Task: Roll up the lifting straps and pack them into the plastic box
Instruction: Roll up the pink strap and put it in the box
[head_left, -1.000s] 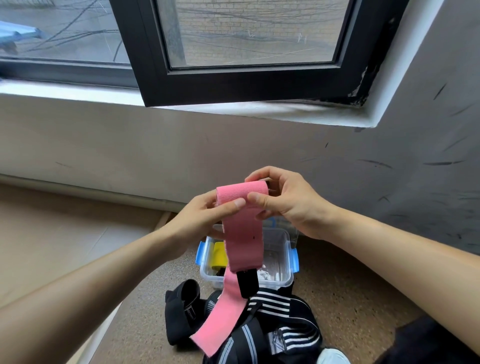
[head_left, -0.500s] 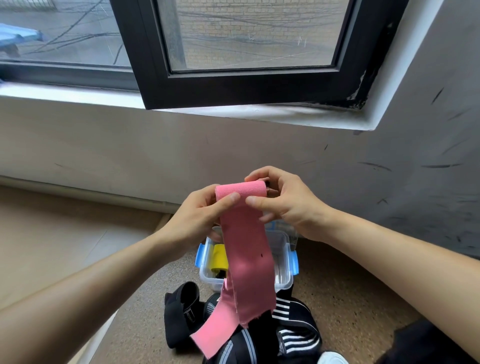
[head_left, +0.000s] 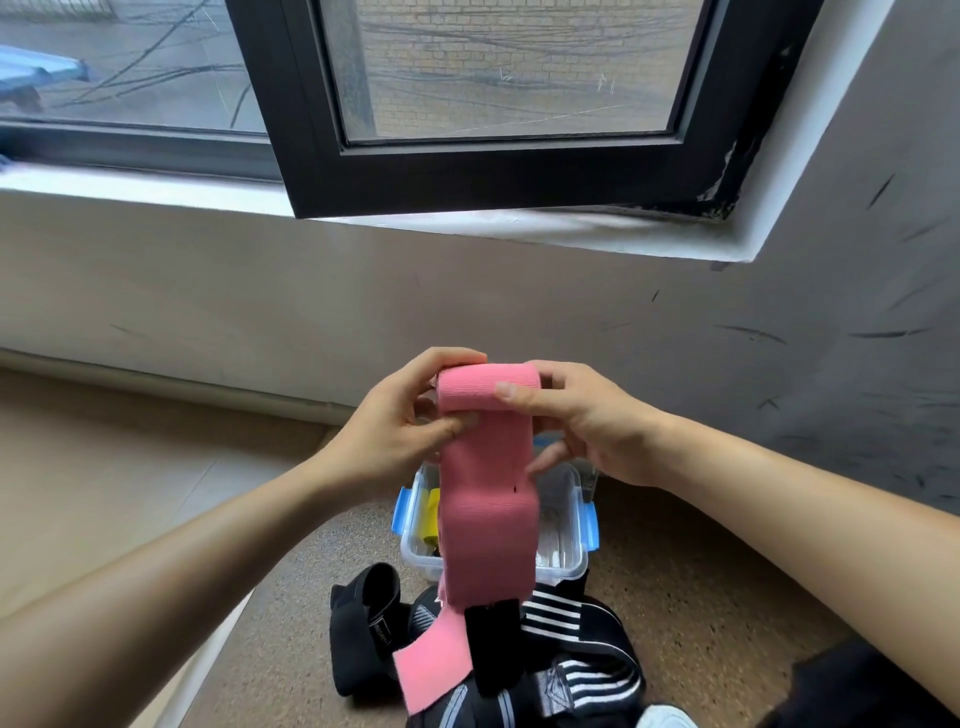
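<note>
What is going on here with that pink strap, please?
A person holds a pink strap up in both hands, rolling it from the top. The left hand and right hand pinch the roll's ends while the rest hangs down. Below, on the floor, the open plastic box holds a yellow item. Black straps lie in front of it, not yet packed.

Across the frame's top, window (head_left: 493, 171) above the wall (head_left: 467, 291). At centre, strap (head_left: 488, 519) gripped between left hand (head_left: 395, 431) and right hand (head_left: 587, 431), rolled at its top, hanging in front of the plastic box (head_left: 582, 519). Box on the floor (head_left: 701, 597) below the wall, small roll (head_left: 431, 514) inside at left. Lower centre, pile of straps (head_left: 571, 654) touching the box's near side.
</note>
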